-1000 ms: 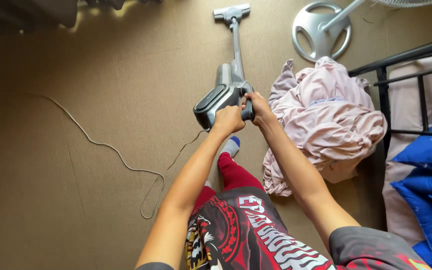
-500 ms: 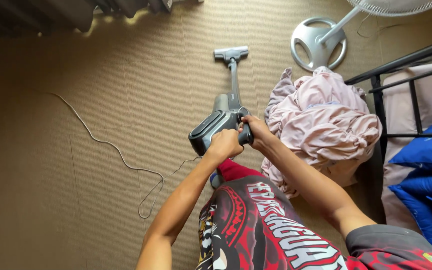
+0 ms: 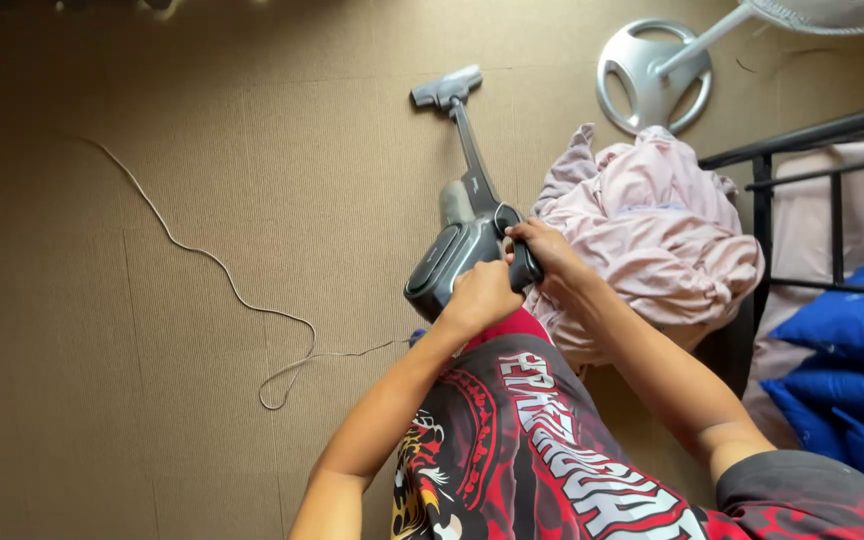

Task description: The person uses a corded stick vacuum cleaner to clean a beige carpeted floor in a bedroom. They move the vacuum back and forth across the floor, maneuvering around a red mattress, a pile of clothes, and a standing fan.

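A grey stick vacuum cleaner (image 3: pixel 457 240) stands slanted over the brown carpet, its floor nozzle (image 3: pixel 445 87) resting on the carpet ahead of me. My left hand (image 3: pixel 479 297) grips the rear of the vacuum's body. My right hand (image 3: pixel 542 250) is closed around its black handle. Both arms reach forward over my red and black patterned shorts (image 3: pixel 522 450).
A heap of pink cloth (image 3: pixel 652 235) lies right of the vacuum. Behind it stands a fan's round silver base (image 3: pixel 652 75). A black metal bed frame (image 3: pixel 802 190) with blue bedding (image 3: pixel 852 370) fills the right edge. A thin cord (image 3: pixel 222 275) snakes across the carpet at left.
The vacuum's nozzle has moved left and the body now tilts more to the right. Both hands kept their hold. The view has shifted slightly.
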